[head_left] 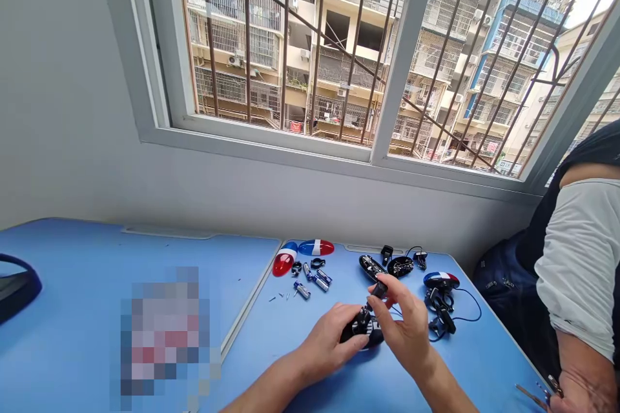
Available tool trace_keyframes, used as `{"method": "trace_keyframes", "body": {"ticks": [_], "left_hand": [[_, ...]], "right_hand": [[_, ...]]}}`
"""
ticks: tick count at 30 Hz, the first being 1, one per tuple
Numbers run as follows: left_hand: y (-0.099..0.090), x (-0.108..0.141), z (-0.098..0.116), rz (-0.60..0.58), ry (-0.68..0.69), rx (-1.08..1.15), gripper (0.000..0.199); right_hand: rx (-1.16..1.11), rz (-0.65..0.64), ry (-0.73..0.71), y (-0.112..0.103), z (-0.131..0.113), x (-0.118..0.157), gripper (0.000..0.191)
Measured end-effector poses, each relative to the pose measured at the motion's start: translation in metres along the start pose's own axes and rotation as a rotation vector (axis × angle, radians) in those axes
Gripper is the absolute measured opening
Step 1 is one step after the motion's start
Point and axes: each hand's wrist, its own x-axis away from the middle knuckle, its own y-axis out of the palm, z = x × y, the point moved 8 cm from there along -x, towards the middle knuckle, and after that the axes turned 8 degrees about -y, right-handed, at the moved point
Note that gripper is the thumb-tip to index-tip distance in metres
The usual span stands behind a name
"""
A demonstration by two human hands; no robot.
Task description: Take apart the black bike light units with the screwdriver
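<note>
On the tabletop [484, 361], left fingers [346, 352] clasp a black shell [361, 335], right fingers [387, 284] pinch a down-left-slanting piece [379, 290].

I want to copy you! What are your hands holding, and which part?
The right hand pinches a small black part between thumb and fingertips. The left hand seems to grip a black oval housing by its near edge.

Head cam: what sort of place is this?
Probably a makeshift assembly workroom, upper floor of a residential block: blue tables with batteries and small screws laid out, a barred window over apartment buildings, and another person alongside.
</note>
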Motion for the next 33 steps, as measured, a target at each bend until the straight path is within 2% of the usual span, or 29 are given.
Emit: {"method": "trace_keyframes", "body": {"ticks": [5,10,14,17,22,33], "left_hand": [[0.000,0.000,0.002,-0.001,0.001,-0.008,0.024],[0.002,0.000,0.000,0.001,0.038,-0.006,0.026],[0.002,-0.001,0.000,0.030,0.063,-0.046,0.018],[0.001,0.000,0.003,0.041,0.069,-0.042,0.021],[0.001,0.001,0.006,0.039,0.075,-0.004,0.029],[0.008,-0.002,-0.007,0.047,0.063,-0.007,0.027]], "right_hand": [[0.025,-0.004,0.019,-0.001,0.004,0.003,0.029],[-0.001,-0.033,0.081,0.008,0.015,0.009,0.032],[-0.002,-0.034,0.093,0.014,0.015,0.002,0.030],[-0.002,-0.021,0.081,0.015,0.011,-0.004,0.029],[-0.028,-0.027,0.063,0.018,0.011,-0.003,0.042],[-0.071,-0.031,0.068,0.021,0.014,0.004,0.042]]}}
